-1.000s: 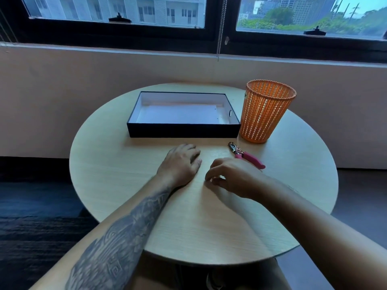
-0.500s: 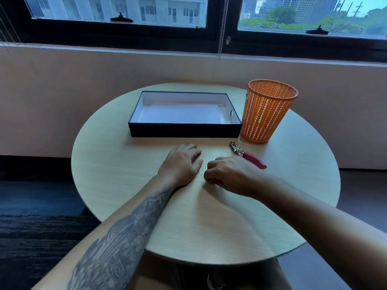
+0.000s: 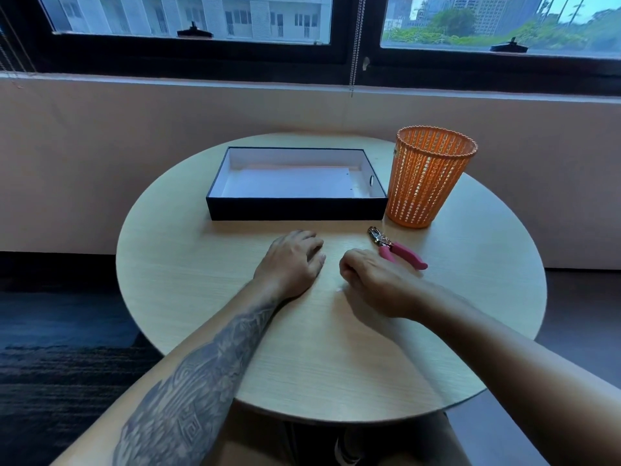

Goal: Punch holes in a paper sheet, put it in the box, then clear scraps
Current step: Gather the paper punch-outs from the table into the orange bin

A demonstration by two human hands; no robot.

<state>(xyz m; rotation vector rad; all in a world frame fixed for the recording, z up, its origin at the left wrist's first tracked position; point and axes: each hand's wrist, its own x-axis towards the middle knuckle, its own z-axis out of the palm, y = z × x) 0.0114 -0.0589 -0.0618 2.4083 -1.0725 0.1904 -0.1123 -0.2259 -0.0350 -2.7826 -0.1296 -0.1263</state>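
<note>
Room with a wide dark-framed window [image 3: 336,38] along the far wall, buildings and trees outside, a bead cord [image 3: 353,45] hanging at the middle post. Below it a pale wall, dark floor. A round, light wood-grain tabletop [image 3: 201,297] stands close to the wall.

At the far side of the tabletop: a shallow black box [image 3: 295,208], open, white inside. A paper sheet [image 3: 289,185] lies flat on its floor, toward the left; two small punched holes show near the sheet's right edge. Just right of the box, touching or nearly so, an upright orange mesh basket [image 3: 430,176].

In front of the basket, a hole punch [image 3: 396,247] with pink handles lies on the wood, metal head pointing toward the box, handles angled toward the near right.

Left hand [image 3: 292,264]: palm down, resting on the tabletop near the centre, fingers loosely curled forward, nothing under them that I can see. The forearm is tattooed.

Right hand [image 3: 373,280]: just beside the left, apart from it, knuckles up, fingers curled in under the palm; grip pressed together at the tips. Whether it pinches anything, cannot tell. It sits just near the punch's handles without touching them.

One tiny white paper scrap [image 3: 338,290] lies on the wood right by the right hand's thumb side.
</note>
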